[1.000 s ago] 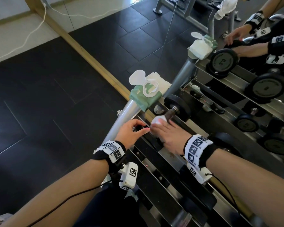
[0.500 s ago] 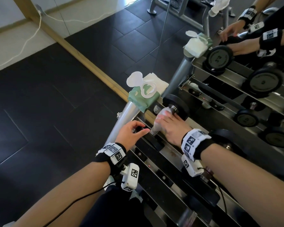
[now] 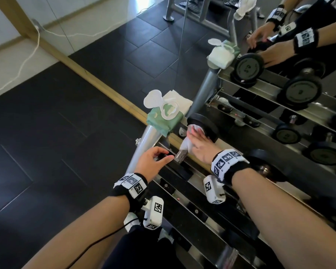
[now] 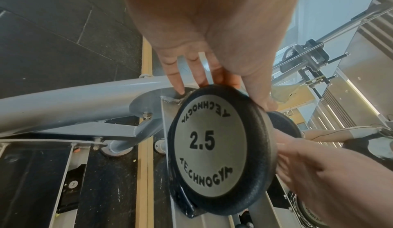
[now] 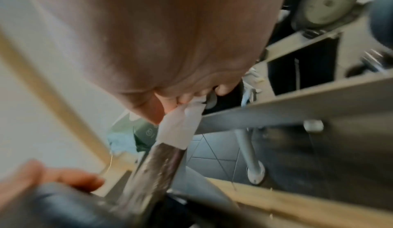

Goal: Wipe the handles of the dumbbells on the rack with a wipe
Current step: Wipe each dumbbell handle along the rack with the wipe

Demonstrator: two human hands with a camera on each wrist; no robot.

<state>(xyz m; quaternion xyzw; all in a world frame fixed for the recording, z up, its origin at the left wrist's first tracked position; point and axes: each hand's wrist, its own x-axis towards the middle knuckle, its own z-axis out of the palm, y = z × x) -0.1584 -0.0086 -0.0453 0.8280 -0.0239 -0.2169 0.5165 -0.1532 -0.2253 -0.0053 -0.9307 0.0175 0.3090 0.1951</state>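
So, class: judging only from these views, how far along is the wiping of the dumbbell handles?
Done: nothing can be confirmed as finished.
In hand: the right hand holds the white wipe wrapped around the handle of the 2.5 dumbbell, while the left hand grips its near end plate. The handle's near stretch is bare.
Left: the other dumbbells on the rack.
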